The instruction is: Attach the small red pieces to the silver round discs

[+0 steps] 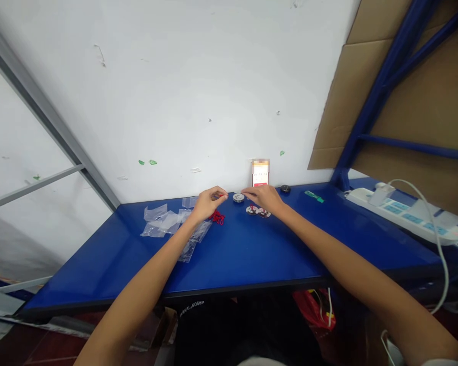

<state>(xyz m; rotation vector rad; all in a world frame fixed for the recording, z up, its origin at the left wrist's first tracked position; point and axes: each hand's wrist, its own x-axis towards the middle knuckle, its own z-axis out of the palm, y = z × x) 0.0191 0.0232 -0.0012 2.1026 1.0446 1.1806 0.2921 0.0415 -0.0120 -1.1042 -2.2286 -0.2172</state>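
One grip narrow: left hand (pixel 209 202) pinching red cord (pixel 218 218), partly hidden; right hand (pixel 265 197) near silver disc (pixel 238 197), grip unclear

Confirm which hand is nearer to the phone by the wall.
The right hand: it is just in front of the phone, below its screen in the picture. The left hand is farther off to the left, beyond the silver disc.

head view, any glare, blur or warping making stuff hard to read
In the head view, the phone screen looks overexposed, its top pixelated; the table has a faint sheen at left; the power strip looks soft and stretched at right; detail on the leftmost disc is too small to read.
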